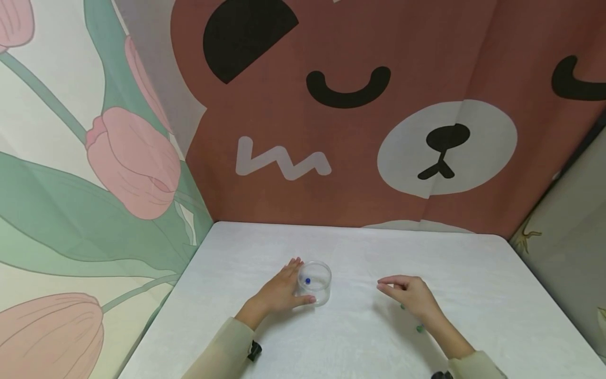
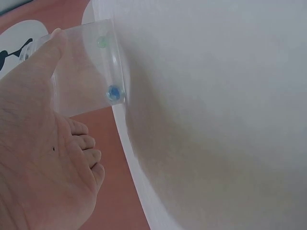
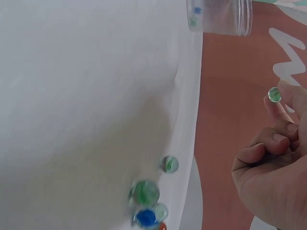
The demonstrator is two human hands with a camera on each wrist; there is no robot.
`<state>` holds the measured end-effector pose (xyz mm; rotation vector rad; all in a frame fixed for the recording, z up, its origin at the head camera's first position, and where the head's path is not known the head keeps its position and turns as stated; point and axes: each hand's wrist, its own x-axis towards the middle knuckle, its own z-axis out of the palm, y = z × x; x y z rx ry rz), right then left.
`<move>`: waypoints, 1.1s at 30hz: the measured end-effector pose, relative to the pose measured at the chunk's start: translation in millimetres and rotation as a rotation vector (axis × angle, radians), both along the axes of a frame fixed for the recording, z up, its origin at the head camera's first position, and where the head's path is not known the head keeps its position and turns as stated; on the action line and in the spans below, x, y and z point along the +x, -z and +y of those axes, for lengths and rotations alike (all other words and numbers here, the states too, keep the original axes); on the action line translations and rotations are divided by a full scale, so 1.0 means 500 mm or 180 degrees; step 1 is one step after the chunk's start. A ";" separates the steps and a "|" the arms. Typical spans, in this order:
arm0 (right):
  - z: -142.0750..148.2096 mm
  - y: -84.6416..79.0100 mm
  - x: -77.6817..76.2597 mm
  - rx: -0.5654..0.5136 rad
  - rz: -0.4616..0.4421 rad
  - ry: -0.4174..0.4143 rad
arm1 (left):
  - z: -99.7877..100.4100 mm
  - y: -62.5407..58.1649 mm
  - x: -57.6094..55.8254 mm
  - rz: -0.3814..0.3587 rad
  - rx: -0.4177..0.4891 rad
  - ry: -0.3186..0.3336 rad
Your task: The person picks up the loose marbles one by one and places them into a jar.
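Observation:
A clear plastic jar (image 1: 322,296) stands upright on the white table, with my left hand (image 1: 280,290) around its left side, thumb in front and fingers behind. Inside it, at the bottom, lie a blue marble (image 2: 113,93) and a green marble (image 2: 102,42). To the right of the jar, my right hand (image 1: 417,298) is raised above the table. Its thumb and index finger pinch a clear green marble (image 3: 274,95), while the other fingers are curled. The head view hides this marble behind the fingertips.
Beneath the right hand, several loose marbles lie on the tablecloth: green ones (image 3: 145,193), a blue one (image 3: 146,217) and part of an orange-red one (image 3: 162,226). A brown bear-print curtain (image 1: 284,200) hangs behind the table (image 1: 265,239); a tulip-print cloth (image 1: 137,163) hangs at left.

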<state>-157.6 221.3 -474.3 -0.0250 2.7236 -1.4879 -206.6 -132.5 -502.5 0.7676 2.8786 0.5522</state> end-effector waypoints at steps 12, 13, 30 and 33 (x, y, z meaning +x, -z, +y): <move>-0.036 0.009 -0.019 -0.0222 0.0154 -0.0141 | -0.001 0.003 0.000 0.0039 -0.0030 0.0044; -0.039 0.009 -0.020 -0.0241 0.0150 -0.0145 | -0.001 0.004 -0.001 0.0042 -0.0034 0.0041; -0.100 0.003 -0.035 -0.0286 0.0083 -0.0058 | 0.002 -0.001 0.001 0.0025 -0.0066 0.0017; -0.113 0.002 -0.038 -0.0362 0.0020 -0.0027 | 0.002 0.001 0.001 0.0026 -0.0066 0.0020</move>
